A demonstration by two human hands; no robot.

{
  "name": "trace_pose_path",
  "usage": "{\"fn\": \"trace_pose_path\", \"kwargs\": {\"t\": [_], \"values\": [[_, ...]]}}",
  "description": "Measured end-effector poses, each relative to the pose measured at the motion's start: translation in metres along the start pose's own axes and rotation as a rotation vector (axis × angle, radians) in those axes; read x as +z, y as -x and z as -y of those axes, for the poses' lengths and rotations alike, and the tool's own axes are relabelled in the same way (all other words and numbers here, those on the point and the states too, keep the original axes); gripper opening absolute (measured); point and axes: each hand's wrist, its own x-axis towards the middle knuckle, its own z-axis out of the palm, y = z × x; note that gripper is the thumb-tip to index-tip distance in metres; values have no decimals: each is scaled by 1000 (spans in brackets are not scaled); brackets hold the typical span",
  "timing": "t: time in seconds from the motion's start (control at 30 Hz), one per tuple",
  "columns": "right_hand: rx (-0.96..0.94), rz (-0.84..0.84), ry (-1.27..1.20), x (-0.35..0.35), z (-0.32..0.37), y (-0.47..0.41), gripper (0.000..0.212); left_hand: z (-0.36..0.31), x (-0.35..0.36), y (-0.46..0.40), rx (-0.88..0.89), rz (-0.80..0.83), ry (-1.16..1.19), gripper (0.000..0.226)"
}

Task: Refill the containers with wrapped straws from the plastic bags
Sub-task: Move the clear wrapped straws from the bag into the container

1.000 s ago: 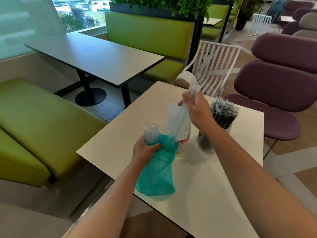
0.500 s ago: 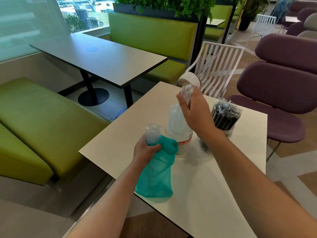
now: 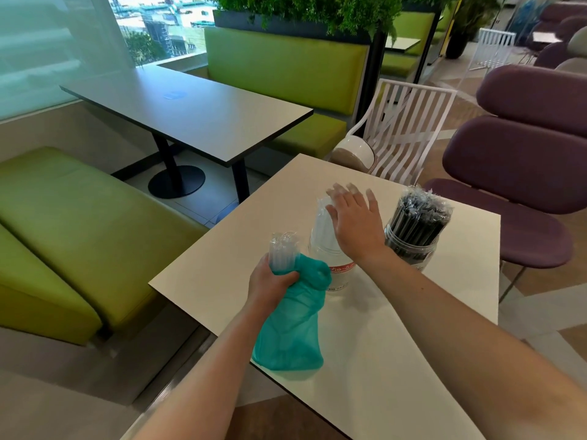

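Note:
My left hand [image 3: 270,282] grips the neck of a teal plastic bag [image 3: 290,331], with a bundle of clear wrapped straws [image 3: 283,249] sticking up out of it. Just right of it stands a clear container [image 3: 340,276] with a red label, holding clear wrapped straws [image 3: 321,222]. My right hand [image 3: 355,223] is spread flat, fingers straight, on top of those straws. Further right, a second clear container [image 3: 413,249] is packed with black wrapped straws [image 3: 419,214].
All of this is on a white square table [image 3: 397,360]. A white slatted chair [image 3: 403,128] and a white bowl-like object [image 3: 352,154] are at its far edge. Purple seats [image 3: 524,173] are on the right, green benches [image 3: 79,236] and a grey table [image 3: 197,109] on the left.
My right hand let go of the bundle of clear straws it was lowering into the container and now lies flat on their tops. My left hand has stayed on the bag.

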Motion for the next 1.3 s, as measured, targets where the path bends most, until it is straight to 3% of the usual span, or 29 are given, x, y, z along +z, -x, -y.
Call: {"fn": "trace_pose_path", "kwargs": {"t": [0.1, 0.27, 0.33, 0.4, 0.67, 0.9, 1.1, 1.23, 1.3], "values": [[-15, 132, 73, 13, -2, 10, 64, 0, -1, -1, 6, -6, -5, 41], [-13, 148, 201, 16, -4, 9, 80, 2, -3, -2, 8, -11, 4, 41], [43, 117, 132, 10, -5, -1, 76, 3, -3, -3, 6, -9, 17, 41], [71, 188, 61, 11, -7, -8, 74, 2, -3, -2, 5, -5, 28, 40], [-93, 184, -70, 7, -17, -16, 47, 1, -4, -4, -1, -8, 35, 42], [-131, 21, -71, -12, -19, -25, 48, 1, -1, -4, 1, -2, 72, 41], [-134, 246, 58, 15, -27, -5, 52, -3, -1, 1, 1, 14, 116, 39], [-101, 217, 70, 6, -17, -2, 62, -5, -4, 4, -14, 15, 154, 40], [-63, 106, 63, -1, -6, 5, 63, -5, -5, 4, -26, 25, 184, 39]]}}
